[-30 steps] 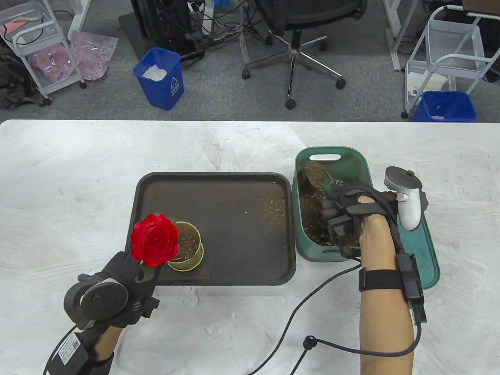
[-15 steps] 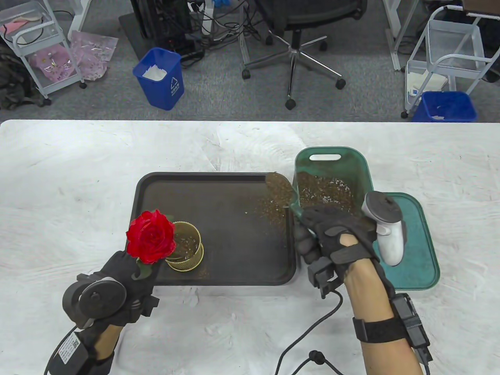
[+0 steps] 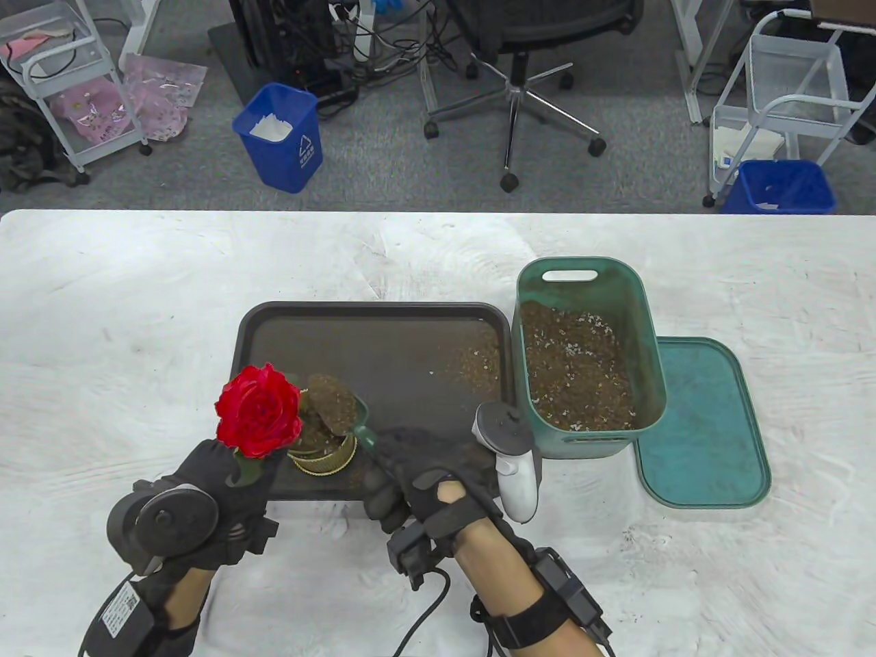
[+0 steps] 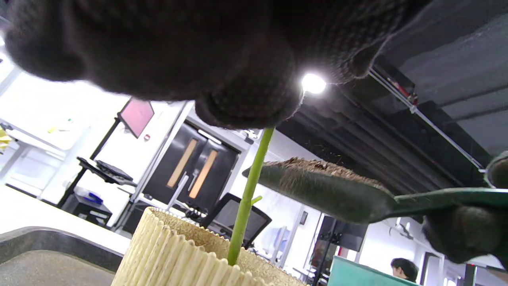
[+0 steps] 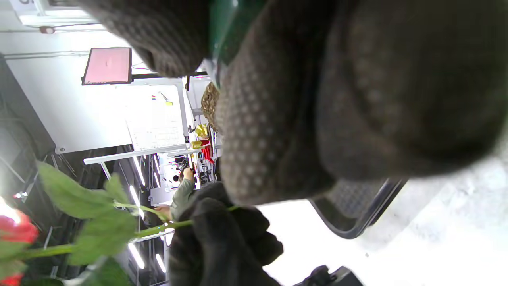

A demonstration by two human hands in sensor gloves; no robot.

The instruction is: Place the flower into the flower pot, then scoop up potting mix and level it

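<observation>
Table view bright, even, sharp; wrist views backlit, ceiling lamp [image 4: 313,83] glaring, fingers [image 5: 278,131] blurred.

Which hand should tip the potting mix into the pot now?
Right. The right hand grips the loaded scoop over the pot; the left hand holds the flower's stem upright.

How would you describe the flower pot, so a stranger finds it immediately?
Find the dark tray in the table's middle. At its near left corner stands the flower pot, a small, ribbed, cream-gold cylinder. Only it holds the red rose's stem.
</observation>
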